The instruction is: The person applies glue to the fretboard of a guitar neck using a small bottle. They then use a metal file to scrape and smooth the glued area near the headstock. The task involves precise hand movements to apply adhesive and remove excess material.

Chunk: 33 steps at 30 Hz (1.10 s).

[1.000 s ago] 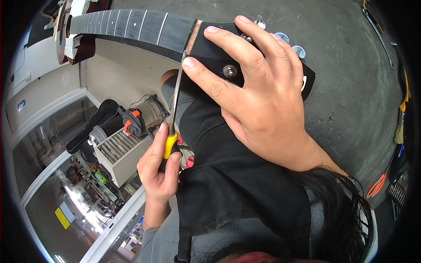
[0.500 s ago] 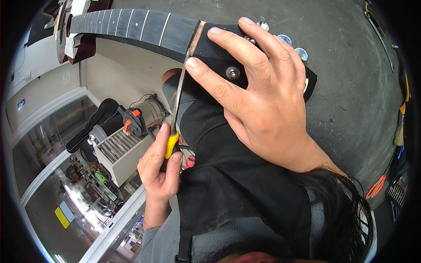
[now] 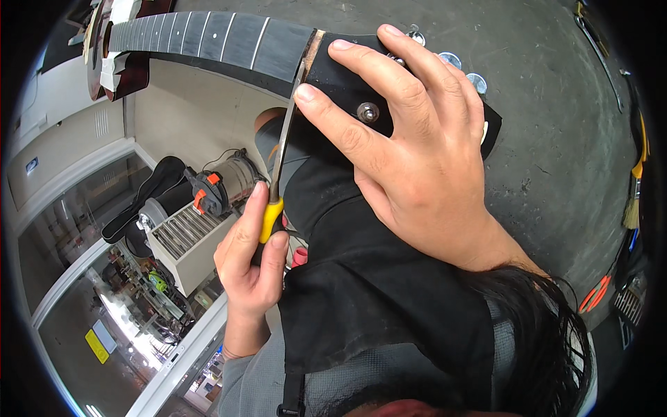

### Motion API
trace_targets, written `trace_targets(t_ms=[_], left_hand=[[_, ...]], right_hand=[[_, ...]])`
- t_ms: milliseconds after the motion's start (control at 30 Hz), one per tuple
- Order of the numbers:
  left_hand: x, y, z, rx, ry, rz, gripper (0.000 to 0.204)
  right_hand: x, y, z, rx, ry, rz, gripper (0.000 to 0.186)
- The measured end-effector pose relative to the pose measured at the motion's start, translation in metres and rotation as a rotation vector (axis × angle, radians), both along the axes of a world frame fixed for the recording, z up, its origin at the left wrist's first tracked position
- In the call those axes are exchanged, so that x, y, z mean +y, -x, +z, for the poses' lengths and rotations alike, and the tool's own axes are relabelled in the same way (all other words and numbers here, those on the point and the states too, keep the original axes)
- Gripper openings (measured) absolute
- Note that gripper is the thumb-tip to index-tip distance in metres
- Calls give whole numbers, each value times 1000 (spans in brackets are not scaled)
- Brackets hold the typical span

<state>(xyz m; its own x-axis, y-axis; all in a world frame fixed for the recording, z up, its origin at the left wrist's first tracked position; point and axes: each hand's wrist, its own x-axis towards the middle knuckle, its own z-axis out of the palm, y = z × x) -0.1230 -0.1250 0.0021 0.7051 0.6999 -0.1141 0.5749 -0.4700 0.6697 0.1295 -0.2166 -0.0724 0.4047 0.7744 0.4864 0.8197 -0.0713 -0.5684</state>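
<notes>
The yellow-handled tool [image 3: 284,141] has slid farther (slightly) along the slot [image 3: 313,51].

No text is legible: a yellow-and-white sign [image 3: 96,347] shows on a glass pane [image 3: 66,347] at eight o'clock, a blue label [image 3: 32,165] on the wall [image 3: 66,149] at nine.

Yellow-black handle [image 3: 272,221], black headstock [image 3: 342,82], grey fretboard [image 3: 283,50]

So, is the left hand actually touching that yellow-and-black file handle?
Touching. The head view shows the left hand gripping the file handle, with the handle's lower part held between its fingers and thumb.
</notes>
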Motion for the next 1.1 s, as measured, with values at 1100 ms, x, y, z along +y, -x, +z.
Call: trace_targets(t_ms=[1100], left_hand=[[-4, -1, -5, -33, 80, 44, 61]], right_hand=[[0, -1, 3, 0, 13, 0, 78]])
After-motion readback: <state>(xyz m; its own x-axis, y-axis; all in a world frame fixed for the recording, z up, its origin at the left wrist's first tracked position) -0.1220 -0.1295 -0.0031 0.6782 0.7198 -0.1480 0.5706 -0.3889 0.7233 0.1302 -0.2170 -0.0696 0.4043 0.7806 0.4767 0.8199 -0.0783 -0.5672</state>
